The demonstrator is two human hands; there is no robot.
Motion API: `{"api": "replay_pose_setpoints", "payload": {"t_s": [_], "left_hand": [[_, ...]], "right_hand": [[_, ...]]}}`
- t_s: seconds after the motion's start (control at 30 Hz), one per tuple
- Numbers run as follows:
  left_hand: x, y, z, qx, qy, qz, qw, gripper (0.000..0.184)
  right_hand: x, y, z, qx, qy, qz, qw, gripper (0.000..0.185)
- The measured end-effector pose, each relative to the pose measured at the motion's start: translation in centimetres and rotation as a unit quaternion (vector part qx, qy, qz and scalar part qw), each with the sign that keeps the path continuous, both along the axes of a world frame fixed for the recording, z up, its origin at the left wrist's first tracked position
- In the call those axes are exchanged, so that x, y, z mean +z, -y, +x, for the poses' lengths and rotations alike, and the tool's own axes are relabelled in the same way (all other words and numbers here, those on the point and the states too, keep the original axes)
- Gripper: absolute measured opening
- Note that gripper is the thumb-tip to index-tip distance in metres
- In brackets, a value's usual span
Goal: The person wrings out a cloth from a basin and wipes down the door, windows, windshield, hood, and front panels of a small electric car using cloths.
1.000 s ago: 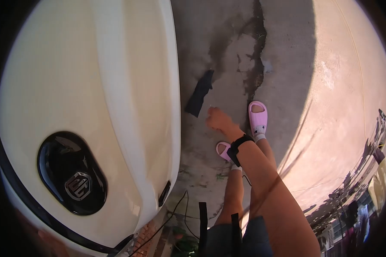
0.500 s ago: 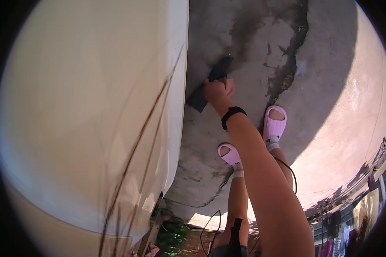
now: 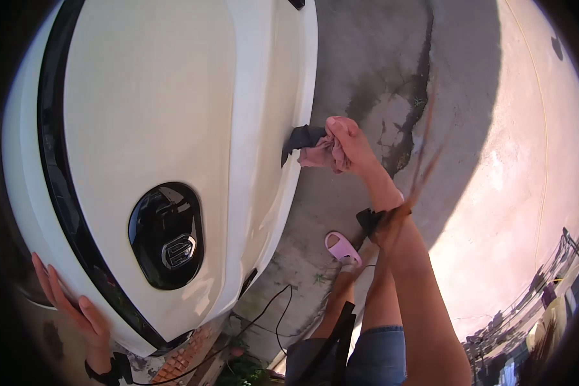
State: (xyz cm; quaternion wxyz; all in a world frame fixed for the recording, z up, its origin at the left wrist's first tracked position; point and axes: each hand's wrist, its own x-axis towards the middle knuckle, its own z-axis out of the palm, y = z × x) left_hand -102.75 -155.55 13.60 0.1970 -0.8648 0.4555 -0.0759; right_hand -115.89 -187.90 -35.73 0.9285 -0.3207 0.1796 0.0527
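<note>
My right hand (image 3: 349, 145) is closed around a crumpled pink cloth (image 3: 323, 156) beside the edge of a white vehicle body. A dark cloth (image 3: 302, 138) hangs at the same hand, its free end over the white edge. At the lower left my left hand (image 3: 77, 309) rests with fingers spread on the white panel (image 3: 148, 96), holding nothing. Between the hands lies a glossy black oval (image 3: 166, 235) with a metallic emblem (image 3: 179, 251). Each wrist has a black band.
A pink slipper (image 3: 342, 248) is on the cracked concrete ground (image 3: 379, 64) below. A thin black cable (image 3: 261, 316) runs near the vehicle's lower corner. Bricks (image 3: 188, 352) and green plants (image 3: 244, 371) show at the bottom. Sunlit ground lies to the right.
The dark cloth has come up from the ground in my right hand, and the pink cloth now shows there. My left hand has appeared on the panel. The view has shifted back over the emblem.
</note>
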Motion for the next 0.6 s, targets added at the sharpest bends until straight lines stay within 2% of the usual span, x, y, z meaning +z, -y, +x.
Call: {"api": "replay_pose_setpoints", "payload": {"t_s": [0.03,0.1,0.13,0.2,0.27,0.3,0.33,0.37,0.4,0.47,0.53,0.57,0.6], "left_hand": [[-0.1,0.1,0.0,-0.005,-0.005,-0.004,1.000,0.056],[-0.2,0.3,0.1,-0.020,-0.002,0.000,1.000,0.055],[-0.1,0.3,0.1,-0.031,0.003,0.010,0.999,0.055],[0.3,-0.1,0.1,-0.023,0.014,0.031,0.999,0.055],[0.0,0.2,0.1,-0.035,0.003,0.023,0.999,0.055],[-0.1,0.3,0.1,-0.036,0.003,0.021,0.999,0.055],[-0.3,0.2,0.1,-0.041,0.002,0.016,0.999,0.055],[-0.2,0.1,0.2,-0.037,0.001,0.020,0.999,0.055],[0.0,0.0,0.2,-0.033,0.003,0.028,0.999,0.055],[-0.2,0.1,0.3,-0.045,0.011,0.022,0.999,0.055],[-0.3,-0.1,0.4,-0.033,0.015,0.012,0.999,0.060],[-0.2,-0.4,0.5,-0.035,0.019,0.012,0.999,0.061],[-0.1,-0.4,0.4,-0.027,0.018,0.010,0.999,0.061]], "right_hand": [[0.9,0.0,2.5,-0.003,0.013,0.001,1.000,0.024],[3.7,-1.7,7.9,-0.251,-0.044,-0.001,0.967,0.031],[4.0,-3.8,9.0,-0.228,-0.014,0.000,0.973,0.034],[3.8,-9.3,9.3,-0.344,-0.101,-0.028,0.933,0.036],[3.1,-15.8,4.9,-0.322,-0.166,0.016,0.932,0.038],[-0.7,-21.7,1.8,-0.302,-0.163,-0.096,0.934,0.042],[1.0,-25.3,-1.4,-0.248,-0.220,-0.054,0.942,0.048],[1.7,-29.1,-3.6,-0.245,-0.217,-0.031,0.944,0.053],[1.9,-30.0,-4.2,-0.249,-0.215,-0.030,0.944,0.053],[2.0,-30.7,-3.2,-0.258,-0.218,0.092,0.937,0.059],[-0.2,-25.4,1.5,-0.322,-0.159,0.048,0.932,0.060],[-1.1,-21.1,4.0,-0.300,-0.172,-0.054,0.937,0.056],[-2.2,-16.6,7.5,-0.321,-0.169,-0.200,0.910,0.053]]}}
